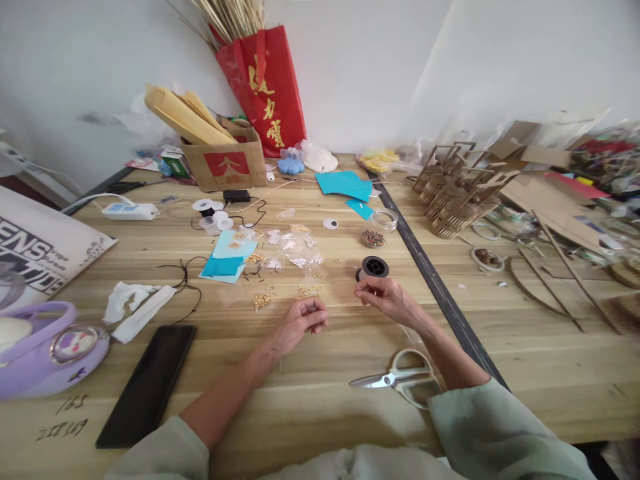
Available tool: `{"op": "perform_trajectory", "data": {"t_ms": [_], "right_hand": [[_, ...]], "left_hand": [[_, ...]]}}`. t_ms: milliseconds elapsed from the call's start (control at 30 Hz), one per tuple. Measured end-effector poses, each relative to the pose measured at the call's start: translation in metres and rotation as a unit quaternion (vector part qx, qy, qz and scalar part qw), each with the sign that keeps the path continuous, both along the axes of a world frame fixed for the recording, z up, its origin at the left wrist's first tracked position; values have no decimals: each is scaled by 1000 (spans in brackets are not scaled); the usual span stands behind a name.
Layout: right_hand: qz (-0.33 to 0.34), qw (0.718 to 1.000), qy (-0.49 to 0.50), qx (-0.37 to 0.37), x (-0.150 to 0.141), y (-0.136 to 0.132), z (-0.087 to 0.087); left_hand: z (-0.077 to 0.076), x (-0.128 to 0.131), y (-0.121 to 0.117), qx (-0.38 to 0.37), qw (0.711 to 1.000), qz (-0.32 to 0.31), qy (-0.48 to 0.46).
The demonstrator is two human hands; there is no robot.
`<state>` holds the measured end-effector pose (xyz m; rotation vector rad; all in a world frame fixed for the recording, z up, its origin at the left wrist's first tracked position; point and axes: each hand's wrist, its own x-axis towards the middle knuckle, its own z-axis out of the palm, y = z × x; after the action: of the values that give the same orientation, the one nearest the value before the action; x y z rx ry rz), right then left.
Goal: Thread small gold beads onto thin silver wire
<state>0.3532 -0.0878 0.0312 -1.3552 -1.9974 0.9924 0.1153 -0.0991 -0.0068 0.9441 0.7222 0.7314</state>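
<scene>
My left hand (300, 323) hovers over the middle of the table with thumb and fingers pinched together. Whatever it pinches is too fine to see. Just below a black spool (375, 267), my right hand (384, 298) is closed in a pinch too, and its contents cannot be made out. Beyond my left hand lie gold beads (309, 291) and another small heap of gold beads (262, 301). Silvery pieces in clear bags (300, 245) are spread farther back. Scissors (395, 379) with pale handles rest near my right forearm, blades pointing left.
A black phone (146, 387) and a purple case (55, 350) lie at the left. Blue sheets (223, 260) are left of the beads. A dish of mixed beads (373, 239) sits behind the spool. Wooden basket-like frames (457, 193) stand at right, beyond a dark strip (430, 280).
</scene>
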Motion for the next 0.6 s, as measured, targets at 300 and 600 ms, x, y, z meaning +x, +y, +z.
{"op": "perform_trajectory", "data": {"t_ms": [300,600], "right_hand": [[10,998,-69,-1,24,2,15],[-105,994,-6,14,18,-9,33]], "left_hand": [[3,-1,2,14,1000,21,7],[8,-3,0,76,996,-4,47]]}}
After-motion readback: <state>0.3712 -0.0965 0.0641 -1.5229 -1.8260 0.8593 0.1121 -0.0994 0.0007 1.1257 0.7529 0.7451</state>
